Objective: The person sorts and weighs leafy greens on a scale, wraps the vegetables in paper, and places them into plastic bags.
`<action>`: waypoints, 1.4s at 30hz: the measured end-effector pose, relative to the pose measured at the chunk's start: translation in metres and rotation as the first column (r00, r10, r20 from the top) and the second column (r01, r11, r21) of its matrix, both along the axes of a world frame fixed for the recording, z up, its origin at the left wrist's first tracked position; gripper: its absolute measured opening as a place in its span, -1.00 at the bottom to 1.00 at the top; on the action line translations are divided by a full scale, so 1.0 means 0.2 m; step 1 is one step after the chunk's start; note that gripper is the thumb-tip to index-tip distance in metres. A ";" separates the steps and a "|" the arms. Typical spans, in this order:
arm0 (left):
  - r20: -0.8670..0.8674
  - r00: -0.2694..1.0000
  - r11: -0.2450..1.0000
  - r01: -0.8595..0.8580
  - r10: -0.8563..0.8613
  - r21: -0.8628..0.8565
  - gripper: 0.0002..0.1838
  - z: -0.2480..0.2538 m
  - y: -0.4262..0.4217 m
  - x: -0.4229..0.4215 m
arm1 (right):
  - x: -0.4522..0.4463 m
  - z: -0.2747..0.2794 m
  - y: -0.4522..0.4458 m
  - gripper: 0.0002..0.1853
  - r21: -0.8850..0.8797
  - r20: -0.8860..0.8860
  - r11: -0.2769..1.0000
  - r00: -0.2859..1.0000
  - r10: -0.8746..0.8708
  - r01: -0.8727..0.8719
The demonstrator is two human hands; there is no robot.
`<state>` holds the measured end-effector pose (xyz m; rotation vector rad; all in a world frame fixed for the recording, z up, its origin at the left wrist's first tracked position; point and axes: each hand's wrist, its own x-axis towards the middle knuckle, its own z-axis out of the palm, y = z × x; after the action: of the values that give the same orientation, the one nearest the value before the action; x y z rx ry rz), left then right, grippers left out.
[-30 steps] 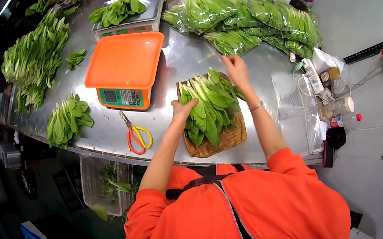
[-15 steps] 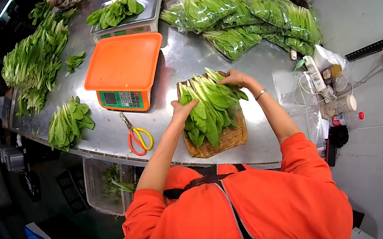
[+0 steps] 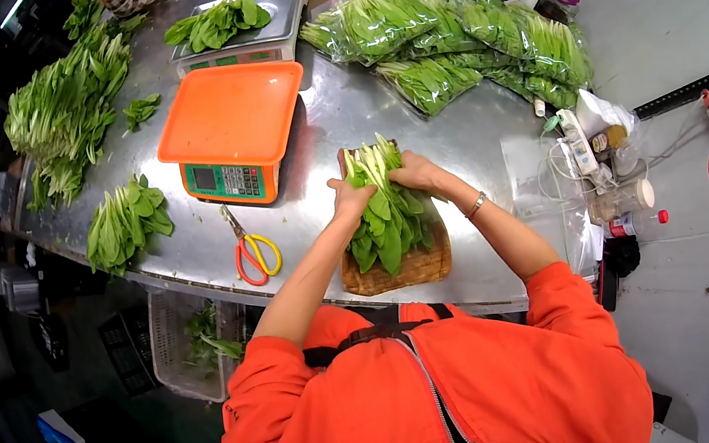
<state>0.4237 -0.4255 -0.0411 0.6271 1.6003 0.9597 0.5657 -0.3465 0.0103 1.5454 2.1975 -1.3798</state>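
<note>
The left hand and the right hand are close to each other, one on each side of the long green bunch. Each hand is partly closed, with its thumb on top, hugging the leafy stalks. Some fingers are hidden, so how far they curl under cannot be told. With both hands pushing in, the bunch looks snug and neat, and that should help it stay in one piece. The pale stalk ends point away from the person, and the wide leaves point back. The bunch lies on the brown wooden board, on the shiny table. To the left are the scissors and the orange scale. Farther off, to the right, are the clear bags of greens.
</note>
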 end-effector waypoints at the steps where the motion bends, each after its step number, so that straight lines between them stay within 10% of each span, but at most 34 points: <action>1: -0.048 0.998 0.999 0.035 -0.036 -0.031 -0.15 0.00 0.01 0.01 | -0.02 -0.02 -0.01 -0.38 0.005 0.001 1.000 1.000 0.000 0.000; 9: -0.111 0.993 0.985 0.059 -0.042 0.160 -0.21 -0.14 0.03 0.12 | -0.19 -0.29 -0.07 -0.04 0.029 -0.309 0.987 0.940 -0.144 0.161; 11: 0.207 0.950 0.916 0.143 -0.233 0.374 -0.35 0.04 -0.06 0.07 | -0.18 -0.48 -0.03 0.08 0.192 -0.218 0.951 0.956 -0.198 0.241; 14: 0.568 0.808 0.983 0.068 -0.156 0.172 -0.44 0.21 -0.17 0.02 | -0.20 -0.42 -0.09 0.17 0.353 -0.220 0.879 0.942 -0.255 0.320; 20: 0.624 0.768 0.978 0.015 -0.144 0.206 -0.55 -0.02 -0.30 -0.07 | -0.24 -0.05 -0.35 -0.07 0.430 0.050 0.824 0.901 -0.431 0.370; 22: 0.494 0.864 0.970 -0.196 0.100 0.146 -0.54 -0.14 -0.34 -0.07 | -0.20 0.00 -0.36 -0.19 0.390 0.097 0.871 0.928 -0.361 0.298; 26: -0.350 0.937 0.856 0.198 -0.021 0.479 -0.42 -0.53 -0.31 -0.03 | -0.12 -0.06 -0.32 -0.16 0.418 0.106 0.860 0.924 -0.368 0.294; 32: 0.011 0.992 0.845 0.103 -0.128 0.524 -0.46 -0.33 -0.28 0.11 | -0.05 -0.12 -0.31 -0.15 0.353 0.013 0.830 0.885 -0.466 0.432; 39: 0.049 0.988 0.832 0.094 -0.144 0.547 -0.44 -0.03 -0.31 0.25 | -0.05 0.12 -0.49 -0.21 0.365 0.059 0.862 0.916 -0.397 0.350; 42: -0.107 0.989 0.759 0.144 -0.098 0.635 -0.34 0.17 -0.32 0.26 | 0.08 0.18 -0.49 -0.24 0.463 -0.334 0.782 0.899 -0.283 0.418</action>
<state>0.4764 -0.4889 -0.0074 1.2332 1.2408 1.4131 0.5826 -0.4435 0.0464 2.1753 2.7123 -1.1521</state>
